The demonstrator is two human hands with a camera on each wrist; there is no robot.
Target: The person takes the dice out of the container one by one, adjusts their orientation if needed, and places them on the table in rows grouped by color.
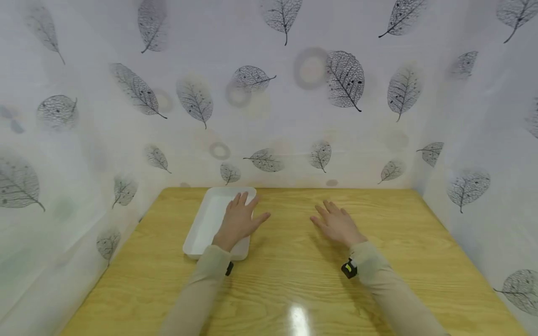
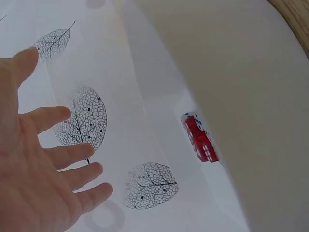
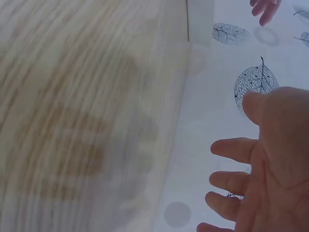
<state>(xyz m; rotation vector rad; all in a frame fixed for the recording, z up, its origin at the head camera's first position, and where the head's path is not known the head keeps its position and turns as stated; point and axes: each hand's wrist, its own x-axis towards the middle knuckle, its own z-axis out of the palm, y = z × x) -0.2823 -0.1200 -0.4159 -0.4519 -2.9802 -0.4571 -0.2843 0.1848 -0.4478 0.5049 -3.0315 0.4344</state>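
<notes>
My left hand [image 1: 240,219] hovers over the right part of a white rectangular tray [image 1: 207,223], its fingers spread and holding nothing. Red and white dice [image 2: 200,139] with dots show in the left wrist view, close together beside a broad pale surface of the tray; in the head view they are hidden. To the right, my right hand [image 1: 338,227] is held above the wooden table [image 1: 290,261], with fingers apart and nothing in them. The right wrist view shows the palm and loosely extended fingers.
A pale curtain [image 1: 294,126] printed with dark leaves encloses the back and both sides of the table. The tray stands at the back left, near the curtain. A dark wrist device [image 1: 349,269] sits at the right sleeve.
</notes>
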